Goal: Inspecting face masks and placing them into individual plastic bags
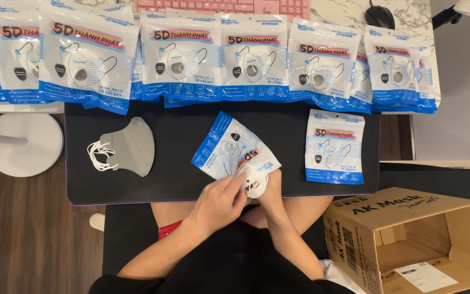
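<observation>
A black mat (191, 190) covered the desk in front of the person and carried nearly everything. Along its far edge ran a row of mask packets (202, 57), white and blue, overlapping one another. At the lower right, off the mat, stood an open cardboard box (409, 239) with a paper label inside. At the left, a round white stand base (25, 144) sat on the wooden floor. One sealed packet (335, 147) lay flat by itself on the right side of the mat. A grey mask stack (129, 146) with white ear loops lay on the left side.

Near the middle of the mat's near edge, an open packet (229, 149) lay tilted, its mouth turned toward the person. The left hand (218, 201) had its fingers pinched together on the white masks (254, 179) sticking out of that mouth. The right hand (272, 190) was closed around the same bundle and the packet's edge from the other side, the two hands touching.
</observation>
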